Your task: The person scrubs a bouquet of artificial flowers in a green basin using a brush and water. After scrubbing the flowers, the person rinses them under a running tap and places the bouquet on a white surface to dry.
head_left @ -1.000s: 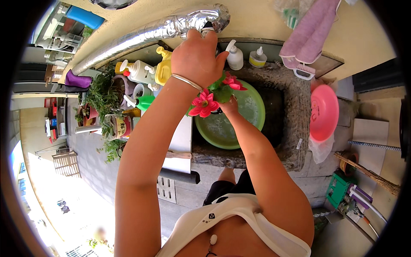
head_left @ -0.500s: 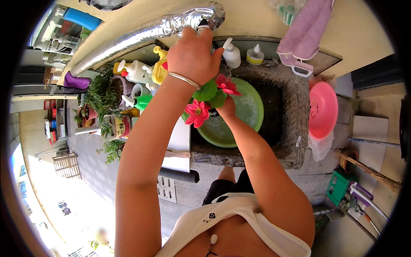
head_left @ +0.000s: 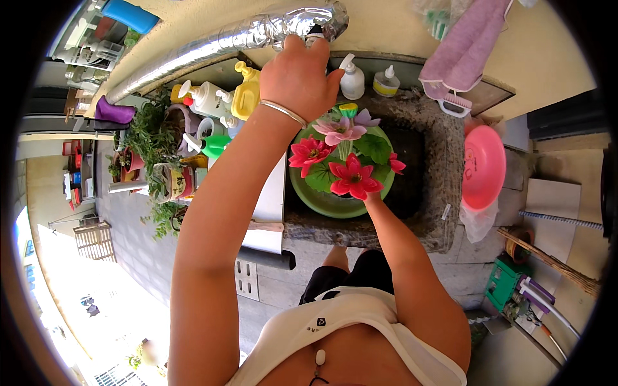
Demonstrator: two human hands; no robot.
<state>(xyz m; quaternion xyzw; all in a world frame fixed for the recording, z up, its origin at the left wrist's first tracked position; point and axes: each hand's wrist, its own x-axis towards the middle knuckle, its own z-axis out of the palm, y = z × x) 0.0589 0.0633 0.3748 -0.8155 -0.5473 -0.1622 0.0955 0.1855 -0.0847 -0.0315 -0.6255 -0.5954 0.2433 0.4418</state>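
Observation:
My left hand point(head_left: 297, 76) reaches up to the end of a foil-wrapped pipe, its fingers curled round what looks like a tap; a black-and-white tap fitting point(head_left: 314, 32) shows above the knuckles. A bracelet circles that wrist. Below it, a bunch of lotus flowers point(head_left: 353, 179), red and pale pink with round green leaves, spreads over a green basin point(head_left: 335, 211) in the stone sink. My right hand point(head_left: 373, 198) holds the bunch from beneath; petals hide most of its fingers.
Foil-wrapped pipe point(head_left: 219, 55) runs along the wall. Bottles, including a yellow pump bottle point(head_left: 246, 93) and a white one point(head_left: 352, 82), line the sink's back. A stone rim point(head_left: 444, 186) surrounds the basin. Right of it are a scrub brush point(head_left: 455, 103) and a pink basin point(head_left: 486, 167).
The flowers have swung out from under my left forearm to the right, so more blooms and leaves show over the basin. My right hand has moved right and nearer; my left stays at the tap.

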